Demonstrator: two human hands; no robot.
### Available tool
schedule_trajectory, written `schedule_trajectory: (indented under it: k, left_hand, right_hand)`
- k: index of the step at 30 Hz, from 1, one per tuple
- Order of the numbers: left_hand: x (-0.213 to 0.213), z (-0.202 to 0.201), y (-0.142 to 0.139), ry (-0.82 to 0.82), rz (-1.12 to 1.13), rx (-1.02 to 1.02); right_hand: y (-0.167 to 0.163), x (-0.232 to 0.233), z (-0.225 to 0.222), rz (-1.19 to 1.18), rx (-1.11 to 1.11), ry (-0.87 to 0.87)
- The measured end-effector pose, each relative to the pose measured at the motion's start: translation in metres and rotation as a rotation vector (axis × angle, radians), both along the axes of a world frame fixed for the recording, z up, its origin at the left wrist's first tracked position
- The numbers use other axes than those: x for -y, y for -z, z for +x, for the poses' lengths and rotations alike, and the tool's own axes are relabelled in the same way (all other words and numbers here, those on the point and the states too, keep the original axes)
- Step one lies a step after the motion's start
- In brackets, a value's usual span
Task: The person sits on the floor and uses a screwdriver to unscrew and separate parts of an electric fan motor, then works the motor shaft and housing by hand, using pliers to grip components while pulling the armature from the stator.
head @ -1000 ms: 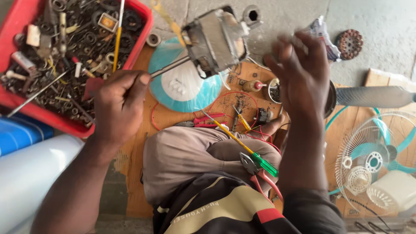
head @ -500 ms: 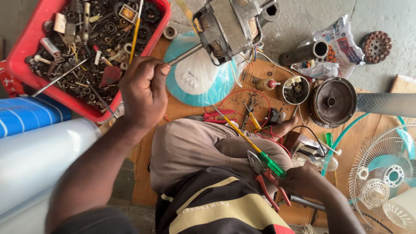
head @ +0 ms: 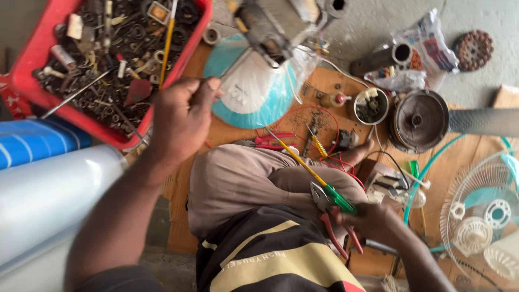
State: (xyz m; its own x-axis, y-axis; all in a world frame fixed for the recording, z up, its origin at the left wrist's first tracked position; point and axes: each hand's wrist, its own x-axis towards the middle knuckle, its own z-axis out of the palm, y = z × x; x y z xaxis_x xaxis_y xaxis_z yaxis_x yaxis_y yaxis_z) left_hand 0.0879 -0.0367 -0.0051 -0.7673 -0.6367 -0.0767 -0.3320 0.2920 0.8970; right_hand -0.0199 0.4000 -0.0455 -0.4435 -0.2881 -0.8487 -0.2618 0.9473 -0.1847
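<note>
Left hand [head: 181, 121], mid-frame, pinches the fan motor's [head: 275, 27] shaft; right hand [head: 373, 221], lower right, clamps on pliers [head: 332, 216] and screwdriver [head: 319, 178].

head camera | worn on the person's head | faces steeply down over lap and forearms | close range | sole view, nothing shared | red plastic parts tray [head: 32, 59] upper left
</note>
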Motion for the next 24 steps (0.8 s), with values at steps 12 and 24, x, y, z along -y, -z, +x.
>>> schedule_trajectory:
  k: [12, 24]
  left_hand:
    - [0.057, -0.121, -0.021, 0.662, 0.274, 0.14]
    - [0.09, -0.156, 0.004, 0.637, 0.314, 0.607]
  right_hand:
    - [0.05, 0.063, 0.006, -0.458, -0.399, 0.249]
    - [0.066, -0.013, -0.008, -0.198, -0.398, 0.656]
